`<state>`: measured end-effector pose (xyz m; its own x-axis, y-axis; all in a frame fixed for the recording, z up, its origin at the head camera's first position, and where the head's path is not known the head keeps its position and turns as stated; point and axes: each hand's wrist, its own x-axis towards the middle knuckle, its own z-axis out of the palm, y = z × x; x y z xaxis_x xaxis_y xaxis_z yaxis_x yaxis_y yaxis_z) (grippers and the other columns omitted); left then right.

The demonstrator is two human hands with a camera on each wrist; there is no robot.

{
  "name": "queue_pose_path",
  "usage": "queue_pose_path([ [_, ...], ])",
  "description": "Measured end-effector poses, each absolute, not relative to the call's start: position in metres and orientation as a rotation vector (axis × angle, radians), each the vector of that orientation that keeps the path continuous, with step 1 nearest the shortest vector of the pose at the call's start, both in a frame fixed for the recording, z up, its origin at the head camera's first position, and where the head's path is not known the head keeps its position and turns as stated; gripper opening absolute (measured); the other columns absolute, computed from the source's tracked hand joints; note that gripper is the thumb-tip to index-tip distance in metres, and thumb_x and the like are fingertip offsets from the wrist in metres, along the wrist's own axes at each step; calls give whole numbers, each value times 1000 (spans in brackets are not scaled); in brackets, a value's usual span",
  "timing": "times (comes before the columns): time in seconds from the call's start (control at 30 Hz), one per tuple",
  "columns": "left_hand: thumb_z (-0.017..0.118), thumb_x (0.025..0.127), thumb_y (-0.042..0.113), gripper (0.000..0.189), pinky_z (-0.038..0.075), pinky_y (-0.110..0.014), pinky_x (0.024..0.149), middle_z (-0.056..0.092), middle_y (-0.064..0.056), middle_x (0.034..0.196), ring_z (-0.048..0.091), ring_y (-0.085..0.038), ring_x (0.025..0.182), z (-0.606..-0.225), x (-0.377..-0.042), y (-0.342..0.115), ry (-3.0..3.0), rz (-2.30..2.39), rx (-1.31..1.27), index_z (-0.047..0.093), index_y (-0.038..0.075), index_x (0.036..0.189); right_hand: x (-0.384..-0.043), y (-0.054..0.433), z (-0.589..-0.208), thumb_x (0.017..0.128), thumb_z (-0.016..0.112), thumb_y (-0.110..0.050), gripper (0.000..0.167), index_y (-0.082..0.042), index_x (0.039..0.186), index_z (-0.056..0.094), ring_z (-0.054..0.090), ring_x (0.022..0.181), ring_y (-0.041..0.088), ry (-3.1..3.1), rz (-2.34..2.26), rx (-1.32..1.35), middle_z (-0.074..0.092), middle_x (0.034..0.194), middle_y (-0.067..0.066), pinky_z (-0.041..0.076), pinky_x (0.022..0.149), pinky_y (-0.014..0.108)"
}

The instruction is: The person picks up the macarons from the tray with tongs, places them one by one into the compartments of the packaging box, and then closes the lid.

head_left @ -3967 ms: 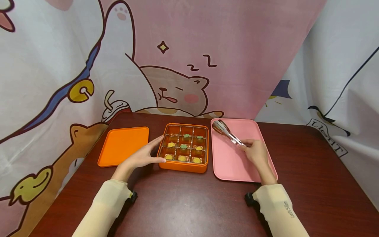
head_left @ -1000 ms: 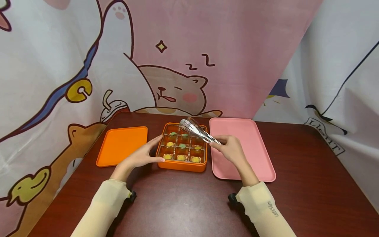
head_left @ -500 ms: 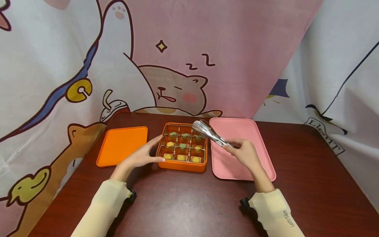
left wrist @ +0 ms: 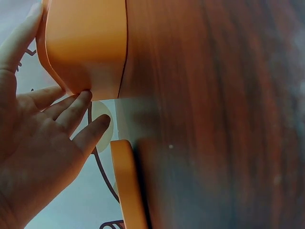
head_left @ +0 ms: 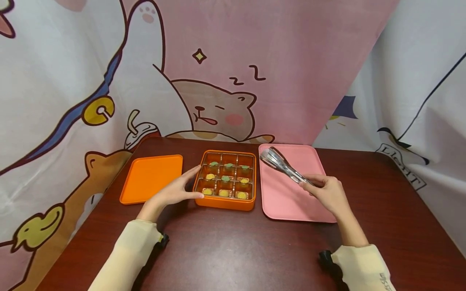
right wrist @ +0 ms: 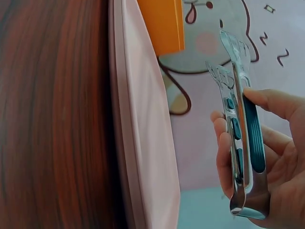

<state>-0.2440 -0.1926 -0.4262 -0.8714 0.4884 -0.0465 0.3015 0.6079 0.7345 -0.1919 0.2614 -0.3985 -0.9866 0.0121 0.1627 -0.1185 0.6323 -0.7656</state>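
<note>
An orange box [head_left: 225, 204] with a clear divided insert stands mid-table. Small green pieces [head_left: 228, 165] and yellow pieces [head_left: 223, 193] sit in its compartments, green toward the back, yellow toward the front. My left hand [head_left: 174, 191] rests against the box's left side, thumb at the front corner and fingers extended along the edge; the left wrist view shows the fingertips touching its wall. My right hand [head_left: 327, 194] holds metal tongs [head_left: 282, 165] above the pink tray [head_left: 291, 202]. In the right wrist view the slotted tong ends stand slightly apart with nothing between them.
A flat orange lid [head_left: 153, 178] lies to the left of the box, behind my left forearm. The dark wooden table [head_left: 233, 250] runs back to a cartoon-printed curtain [head_left: 291, 72], which also hangs along both sides.
My right hand has carried the tongs rightward from over the box to over the pink tray. A green piece has appeared in the back-left compartment since the oldest frame. My left hand stays put.
</note>
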Motion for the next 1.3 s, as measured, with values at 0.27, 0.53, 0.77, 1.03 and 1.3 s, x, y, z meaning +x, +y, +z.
queue_pose_path([
  [0.27, 78, 84, 43, 103, 21, -66, 118, 14, -13, 168, 21, -40, 152, -426, -244, -193, 2600, 1097, 625, 16, 14, 161, -176, 301, -398, 90, 74, -30, 43, 0, 120, 71, 60, 70, -9, -2732, 1147, -21, 74, 105, 24, 50, 58, 17],
  [0.53, 78, 84, 43, 103, 20, -66, 118, 14, -14, 168, 20, -41, 152, -426, -244, -193, 2601, 1108, 626, 17, 13, 161, -160, 341, -405, 91, 73, -33, 43, -2, 121, 71, 60, 66, -3, -2770, 1066, -56, 76, 88, 11, 46, 56, 18],
  [0.77, 78, 83, 44, 103, 21, -66, 118, 15, -14, 168, 21, -41, 152, -426, -243, -192, 2606, 1100, 621, 18, 13, 161, -150, 369, -418, 91, 73, -35, 48, 1, 122, 69, 58, 67, 0, -2830, 1093, -105, 71, 76, -10, 45, 56, 22],
  [1.03, 79, 83, 45, 104, 21, -66, 118, 15, -14, 168, 22, -41, 152, -427, -243, -192, 2606, 1107, 622, 18, 13, 161, -136, 396, -432, 88, 76, -36, 54, 6, 122, 67, 54, 71, -7, -2908, 1120, -219, 72, 81, -17, 46, 59, 19],
  [1.3, 78, 84, 44, 103, 21, -66, 118, 15, -14, 168, 21, -41, 152, -427, -243, -193, 2602, 1113, 617, 18, 14, 161, -132, 410, -439, 87, 77, -36, 55, 5, 122, 67, 52, 77, -14, -2969, 1112, -237, 75, 88, -15, 42, 63, 14],
])
